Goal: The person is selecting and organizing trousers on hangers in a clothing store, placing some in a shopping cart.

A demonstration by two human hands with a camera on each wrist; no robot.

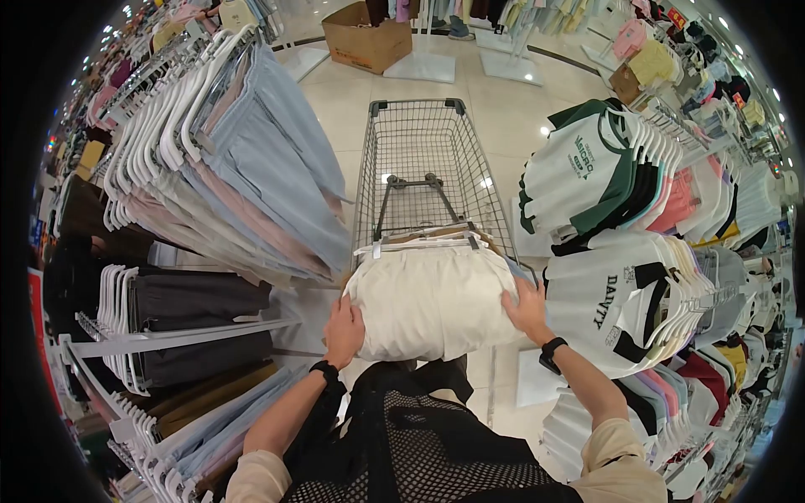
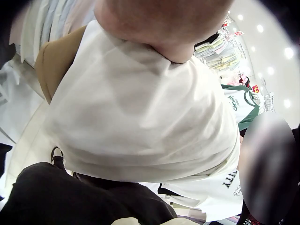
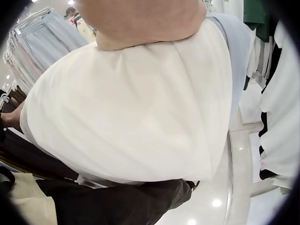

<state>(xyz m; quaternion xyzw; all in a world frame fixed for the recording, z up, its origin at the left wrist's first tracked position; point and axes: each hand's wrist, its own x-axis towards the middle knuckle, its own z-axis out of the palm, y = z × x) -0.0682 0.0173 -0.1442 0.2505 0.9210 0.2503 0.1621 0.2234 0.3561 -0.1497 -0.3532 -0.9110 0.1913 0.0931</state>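
A cream-white garment with a gathered waist [image 1: 432,306] hangs from clip hangers [image 1: 376,251] at the near end of a wire shopping cart [image 1: 362,197]. My left hand [image 1: 344,333] grips its left side, thumb over the front, the other fingers mostly hidden behind. On the opposite side my right hand [image 1: 527,310] holds the edge the same way. Behind the cream piece hang more clothes: a tan one [image 2: 60,58] shows in the left wrist view, a light-blue one [image 3: 238,49] in the right wrist view. Both wrist views show smooth cream cloth below the hand.
Light-blue trousers [image 1: 268,142] and dark trousers [image 1: 201,302] hang on racks at the left. Printed shirts [image 1: 579,168] line the right side, close to the cart. A cardboard box [image 1: 367,40] stands on the tiled floor ahead.
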